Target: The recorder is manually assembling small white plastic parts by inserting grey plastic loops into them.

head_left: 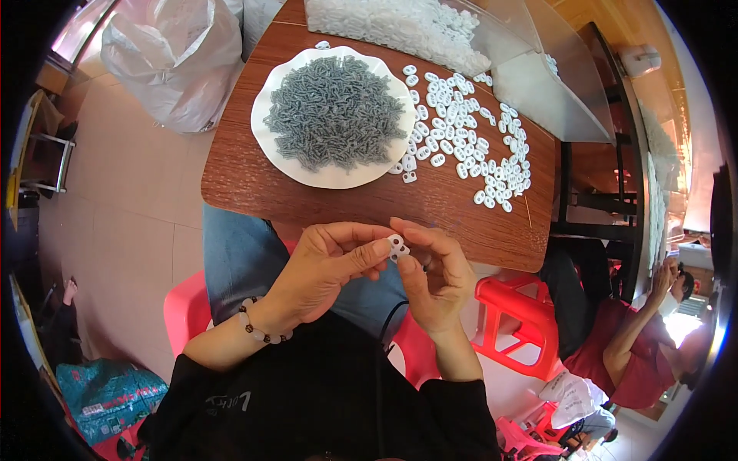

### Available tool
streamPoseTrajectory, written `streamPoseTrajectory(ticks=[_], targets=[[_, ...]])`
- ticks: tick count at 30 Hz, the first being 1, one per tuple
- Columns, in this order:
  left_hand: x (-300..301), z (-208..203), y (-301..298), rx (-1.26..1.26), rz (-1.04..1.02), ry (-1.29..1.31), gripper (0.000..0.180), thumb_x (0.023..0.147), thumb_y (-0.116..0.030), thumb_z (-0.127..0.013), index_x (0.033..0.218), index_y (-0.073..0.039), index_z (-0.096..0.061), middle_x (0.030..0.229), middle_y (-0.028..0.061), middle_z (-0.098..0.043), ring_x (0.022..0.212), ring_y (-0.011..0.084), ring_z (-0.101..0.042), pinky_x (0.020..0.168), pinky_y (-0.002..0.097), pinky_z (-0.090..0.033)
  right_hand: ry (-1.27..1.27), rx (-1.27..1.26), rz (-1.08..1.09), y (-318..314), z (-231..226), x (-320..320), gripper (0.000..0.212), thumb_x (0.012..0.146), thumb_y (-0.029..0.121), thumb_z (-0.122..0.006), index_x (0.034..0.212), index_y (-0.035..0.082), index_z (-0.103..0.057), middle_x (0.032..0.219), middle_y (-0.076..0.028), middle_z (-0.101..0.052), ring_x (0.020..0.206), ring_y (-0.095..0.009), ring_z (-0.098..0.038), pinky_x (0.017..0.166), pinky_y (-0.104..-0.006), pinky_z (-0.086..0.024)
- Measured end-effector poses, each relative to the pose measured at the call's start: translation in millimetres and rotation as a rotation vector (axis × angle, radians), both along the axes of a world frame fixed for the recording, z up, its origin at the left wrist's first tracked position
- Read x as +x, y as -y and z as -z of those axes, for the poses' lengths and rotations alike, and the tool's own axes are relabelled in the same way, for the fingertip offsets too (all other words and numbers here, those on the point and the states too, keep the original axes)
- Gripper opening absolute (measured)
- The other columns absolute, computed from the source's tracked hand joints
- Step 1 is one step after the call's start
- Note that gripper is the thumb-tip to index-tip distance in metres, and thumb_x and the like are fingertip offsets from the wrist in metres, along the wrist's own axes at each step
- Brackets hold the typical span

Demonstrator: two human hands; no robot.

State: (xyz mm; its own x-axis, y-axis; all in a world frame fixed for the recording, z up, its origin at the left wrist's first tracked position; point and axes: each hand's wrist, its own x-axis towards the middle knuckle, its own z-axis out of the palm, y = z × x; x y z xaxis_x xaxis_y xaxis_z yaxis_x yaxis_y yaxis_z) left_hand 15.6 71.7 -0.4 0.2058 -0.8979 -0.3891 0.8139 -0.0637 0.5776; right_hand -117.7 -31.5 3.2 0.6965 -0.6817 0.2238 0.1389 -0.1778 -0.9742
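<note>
My left hand (327, 265) pinches a small white plastic piece with dark round holes (397, 247) between thumb and forefinger, just off the table's near edge. From the other side, my right hand (437, 280) has its thumb and finger at the same piece. Whether it is one piece or two together, I cannot tell. Beyond my hands stands a white wavy-rimmed plate (338, 178), heaped with small grey ribbed parts (338, 111). To its right, many white oval two-holed pieces (461, 138) lie scattered on the brown table (300, 201).
A clear bin of white pieces (400, 31) stands at the table's back. A white plastic bag (173, 61) sits at far left, a teal bag (108, 396) at lower left. A red stool (519, 323) and a person in a dark red shirt (638, 349) are at right.
</note>
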Motion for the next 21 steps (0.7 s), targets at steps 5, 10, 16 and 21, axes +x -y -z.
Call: streamPoseTrajectory(ticks=[5, 10, 16, 21], targets=[[-0.2, 1.2, -1.1, -0.023, -0.011, -0.051, 0.024, 0.092, -0.013, -0.063, 0.111, 0.001, -0.065, 0.097, 0.0057, -0.068, 0.078, 0.0085, -0.061, 0.071, 0.0212, -0.051, -0.060, -0.160, -0.014, 2.6, 3.6, -3.8, 0.022, 0.085, -0.001, -0.066, 0.105, -0.005, -0.059, 0.112, -0.022, -0.063, 0.095, -0.020, -0.062, 0.081, -0.0281, -0.052], [-0.6, 0.7, -3.3, -0.036, -0.013, -0.062, 0.023, 0.091, -0.014, -0.064, 0.110, 0.000, -0.066, 0.096, 0.0055, -0.068, 0.078, 0.0086, -0.061, 0.071, 0.0212, -0.050, -0.075, -0.193, -0.064, 5.3, 2.7, -3.9, 0.029, 0.085, 0.012, -0.071, 0.105, -0.005, -0.057, 0.112, -0.025, -0.062, 0.096, -0.020, -0.061, 0.082, -0.0265, -0.049], [0.3, 0.0, -3.8, -0.047, -0.003, -0.026, 0.023, 0.090, -0.014, -0.065, 0.109, 0.000, -0.066, 0.094, 0.0056, -0.068, 0.077, 0.0087, -0.060, 0.069, 0.0217, -0.050, -0.041, -0.006, -0.037, 0.3, 0.7, -3.1, 0.037, 0.083, 0.021, -0.074, 0.104, -0.005, -0.057, 0.115, -0.026, -0.061, 0.098, -0.021, -0.062, 0.081, -0.0269, -0.051], [-1.6, 2.0, -4.4, -0.061, 0.007, 0.002, 0.022, 0.089, -0.014, -0.067, 0.106, 0.000, -0.068, 0.094, 0.0063, -0.069, 0.075, 0.0087, -0.060, 0.067, 0.0221, -0.049, -0.008, 0.287, -0.141, 2.4, -0.5, -0.5, 0.051, 0.082, 0.024, -0.076, 0.115, -0.008, -0.054, 0.122, -0.026, -0.057, 0.101, -0.021, -0.062, 0.084, -0.0280, -0.050]])
